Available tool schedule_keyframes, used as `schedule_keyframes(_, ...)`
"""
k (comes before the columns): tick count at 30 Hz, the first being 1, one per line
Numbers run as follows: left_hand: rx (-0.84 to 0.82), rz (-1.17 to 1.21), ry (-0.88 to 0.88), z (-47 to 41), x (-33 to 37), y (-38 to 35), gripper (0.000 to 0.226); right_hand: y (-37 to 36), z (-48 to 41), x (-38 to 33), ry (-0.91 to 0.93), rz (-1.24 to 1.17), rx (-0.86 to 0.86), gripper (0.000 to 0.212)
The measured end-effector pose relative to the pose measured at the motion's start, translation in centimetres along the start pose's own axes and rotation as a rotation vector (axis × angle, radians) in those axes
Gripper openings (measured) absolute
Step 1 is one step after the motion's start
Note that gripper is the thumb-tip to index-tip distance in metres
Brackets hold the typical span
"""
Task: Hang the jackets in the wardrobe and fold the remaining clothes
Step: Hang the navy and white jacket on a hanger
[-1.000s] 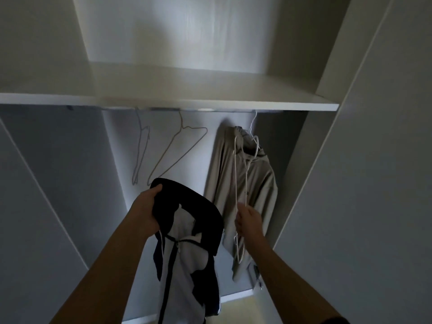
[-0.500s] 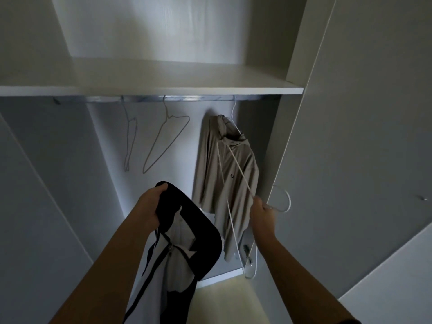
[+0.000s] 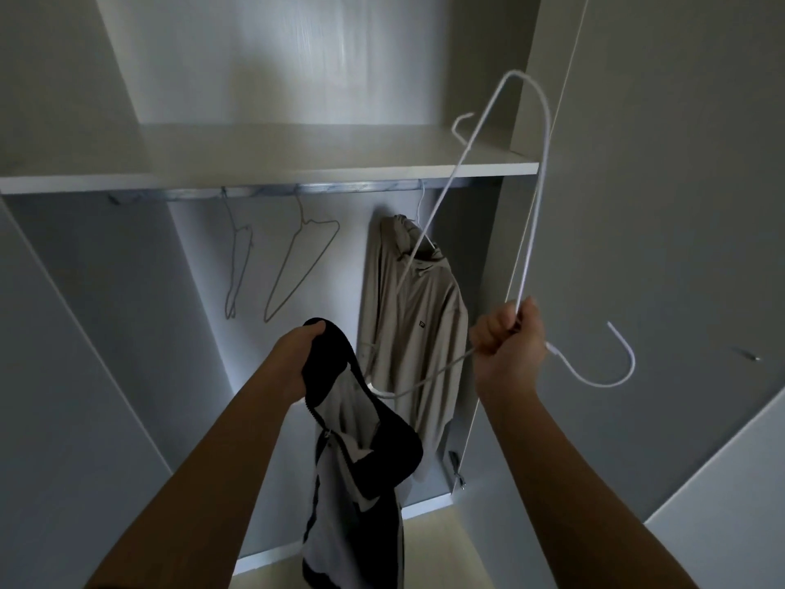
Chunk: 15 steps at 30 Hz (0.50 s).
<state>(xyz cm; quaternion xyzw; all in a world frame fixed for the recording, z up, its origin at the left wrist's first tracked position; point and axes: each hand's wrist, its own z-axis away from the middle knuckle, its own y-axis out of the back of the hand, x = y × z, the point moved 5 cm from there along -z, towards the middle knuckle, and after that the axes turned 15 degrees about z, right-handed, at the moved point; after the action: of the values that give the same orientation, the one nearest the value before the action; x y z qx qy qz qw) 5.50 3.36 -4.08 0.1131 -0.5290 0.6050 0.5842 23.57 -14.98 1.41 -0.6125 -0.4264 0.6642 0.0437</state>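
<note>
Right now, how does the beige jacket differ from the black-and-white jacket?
The beige jacket hangs on a hanger from the rail; the black-and-white jacket has no hanger and is gripped by the left hand. The beige jacket is one plain colour; the black-and-white jacket mixes dark and pale panels. Both dangle lengthwise.

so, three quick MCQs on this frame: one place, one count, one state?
1. Where is the beige jacket?
A on the shelf; B hung on the rail; C on the floor.
2. How many empty hangers are on the rail?
A one; B two; C four.
3. What is the right hand doing?
A hanging open; B pinching the beige jacket; C gripping a white hanger.

1 B: it hangs from the rail, right of the empty hangers.
2 B: two bare grey wire ones hang left of the jacket.
3 C: its fingers curl round the white wire.
</note>
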Motion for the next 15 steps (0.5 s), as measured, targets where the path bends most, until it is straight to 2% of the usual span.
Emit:
schedule_keyframes(8,-0.049,-0.006,-0.039,0.1,2.6,-0.8,0.024,-2.7,1.2,-2.7,0.132,-0.139,-0.098,0.059)
schedule_keyframes(11,-0.058,-0.025,-0.069,0.4,3.5,-1.5,0.027,-3.1,1.7,-0.5,0.105,-0.039,-0.100,0.060)
schedule_keyframes(15,-0.083,-0.040,-0.104,1.1,5.3,-2.6,0.028,-2.6,2.7,5.9,-0.011,0.229,-0.082,0.051)
